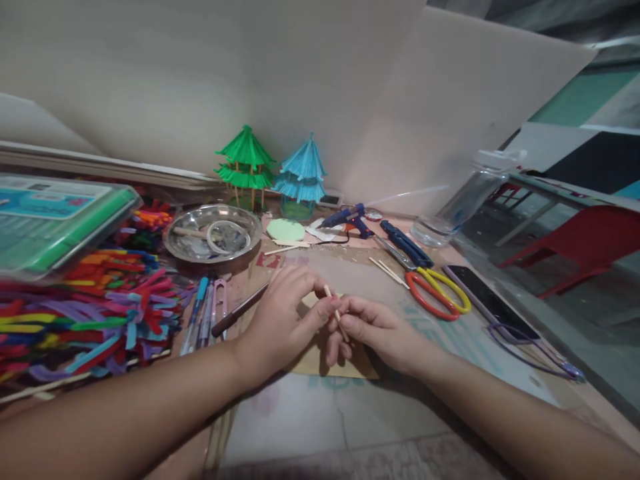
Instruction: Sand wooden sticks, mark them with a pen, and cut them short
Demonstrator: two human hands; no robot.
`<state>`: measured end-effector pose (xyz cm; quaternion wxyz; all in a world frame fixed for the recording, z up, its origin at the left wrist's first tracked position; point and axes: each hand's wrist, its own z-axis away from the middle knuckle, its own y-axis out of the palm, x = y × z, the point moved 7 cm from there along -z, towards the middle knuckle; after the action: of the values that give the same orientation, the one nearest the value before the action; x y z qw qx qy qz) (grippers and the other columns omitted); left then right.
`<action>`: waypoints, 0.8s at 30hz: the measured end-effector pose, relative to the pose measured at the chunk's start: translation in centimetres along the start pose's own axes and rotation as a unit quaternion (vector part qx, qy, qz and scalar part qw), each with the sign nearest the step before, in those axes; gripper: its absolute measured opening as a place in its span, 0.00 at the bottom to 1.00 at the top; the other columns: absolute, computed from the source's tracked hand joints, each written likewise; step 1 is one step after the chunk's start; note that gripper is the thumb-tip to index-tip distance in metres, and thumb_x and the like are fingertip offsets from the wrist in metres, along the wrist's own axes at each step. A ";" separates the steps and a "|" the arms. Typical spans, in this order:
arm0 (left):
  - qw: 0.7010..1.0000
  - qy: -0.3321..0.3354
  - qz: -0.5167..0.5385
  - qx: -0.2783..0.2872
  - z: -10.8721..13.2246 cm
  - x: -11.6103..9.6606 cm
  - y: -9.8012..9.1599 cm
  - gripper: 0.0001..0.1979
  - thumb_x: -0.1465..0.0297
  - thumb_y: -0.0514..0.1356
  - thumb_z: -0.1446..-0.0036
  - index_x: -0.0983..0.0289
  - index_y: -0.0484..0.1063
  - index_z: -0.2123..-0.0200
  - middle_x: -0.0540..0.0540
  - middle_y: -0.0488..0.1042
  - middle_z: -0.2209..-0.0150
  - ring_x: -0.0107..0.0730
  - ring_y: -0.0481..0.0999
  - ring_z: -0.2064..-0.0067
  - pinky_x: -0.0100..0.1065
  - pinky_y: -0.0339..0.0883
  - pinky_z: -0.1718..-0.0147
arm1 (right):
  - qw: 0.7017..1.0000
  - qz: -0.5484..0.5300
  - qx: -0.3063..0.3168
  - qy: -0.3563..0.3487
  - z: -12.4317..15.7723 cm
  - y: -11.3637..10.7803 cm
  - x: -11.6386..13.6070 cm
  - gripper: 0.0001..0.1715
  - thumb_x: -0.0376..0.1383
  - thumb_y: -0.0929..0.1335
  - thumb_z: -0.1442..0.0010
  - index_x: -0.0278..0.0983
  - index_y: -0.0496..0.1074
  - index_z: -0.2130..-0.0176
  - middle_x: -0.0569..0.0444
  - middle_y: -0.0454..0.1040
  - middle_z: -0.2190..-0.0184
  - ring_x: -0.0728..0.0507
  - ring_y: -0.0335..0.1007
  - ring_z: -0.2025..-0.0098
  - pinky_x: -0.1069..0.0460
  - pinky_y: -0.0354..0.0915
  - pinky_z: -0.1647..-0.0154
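Note:
A short thin wooden stick (343, 331) is pinched between my two hands over the middle of the table. My left hand (287, 313) has thumb and forefinger closed on its upper part. My right hand (367, 327) grips the lower part between thumb and fingers. The stick is tilted, its top leaning left. Beneath the hands lies a yellowish sheet of paper (315, 363), partly covered by them. A dark brown pen-like stick (237, 312) rests beside my left hand. To the right of my right hand lie scissors (434, 293) with orange and yellow handles.
Pipe cleaners (100, 313) and a plastic case (65, 220) fill the left side, with a metal bowl (173, 243) behind. Green (247, 163) and blue (303, 170) pagoda-like models stand at the back. A glue gun (350, 217), utility knife (406, 243), clear bottle (470, 193) and phone (487, 300) lie rightward.

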<state>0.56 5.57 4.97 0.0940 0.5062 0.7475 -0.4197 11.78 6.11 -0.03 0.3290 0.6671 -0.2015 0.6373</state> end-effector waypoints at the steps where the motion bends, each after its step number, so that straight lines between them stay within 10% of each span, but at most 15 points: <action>1: 1.000 -0.001 0.002 0.001 0.0 0.0 0.0 0.12 0.65 0.53 0.34 0.61 0.67 0.70 0.50 0.72 0.69 0.32 0.70 0.63 0.35 0.61 0.60 | 1.000 -0.001 -0.001 0.001 0.0 0.1 0.0 0.22 0.53 0.71 0.42 0.37 0.66 0.67 0.54 0.78 0.77 0.51 0.71 0.75 0.56 0.61 0.72; 7: 1.000 -0.016 0.010 -0.010 -0.2 0.2 -0.2 0.13 0.65 0.50 0.33 0.61 0.71 0.66 0.52 0.75 0.66 0.34 0.71 0.61 0.36 0.62 0.58 | 0.999 0.024 -0.022 -0.007 0.2 -0.2 0.1 0.22 0.52 0.71 0.43 0.37 0.68 0.65 0.56 0.77 0.79 0.51 0.68 0.77 0.56 0.59 0.74; 14: 0.999 -0.045 0.000 0.029 -0.4 1.4 0.5 0.15 0.64 0.53 0.35 0.62 0.71 0.72 0.51 0.73 0.70 0.35 0.70 0.63 0.37 0.61 0.61 | 0.969 0.019 -0.204 -0.138 0.9 -2.9 3.3 0.16 0.45 0.75 0.47 0.39 0.73 0.62 0.62 0.72 0.79 0.53 0.65 0.76 0.56 0.61 0.72; 24: 0.989 0.036 -0.052 0.134 -0.1 0.2 2.1 0.17 0.62 0.51 0.33 0.61 0.75 0.69 0.51 0.76 0.69 0.36 0.72 0.62 0.39 0.60 0.59 | 0.971 0.080 -0.190 -0.123 0.8 -2.0 3.7 0.18 0.49 0.71 0.43 0.36 0.74 0.65 0.59 0.70 0.80 0.51 0.64 0.76 0.53 0.63 0.71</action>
<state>2.27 6.07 3.84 -0.0236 0.4895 0.7125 -0.5022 14.12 7.47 3.24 0.3707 0.6474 -0.4102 0.5246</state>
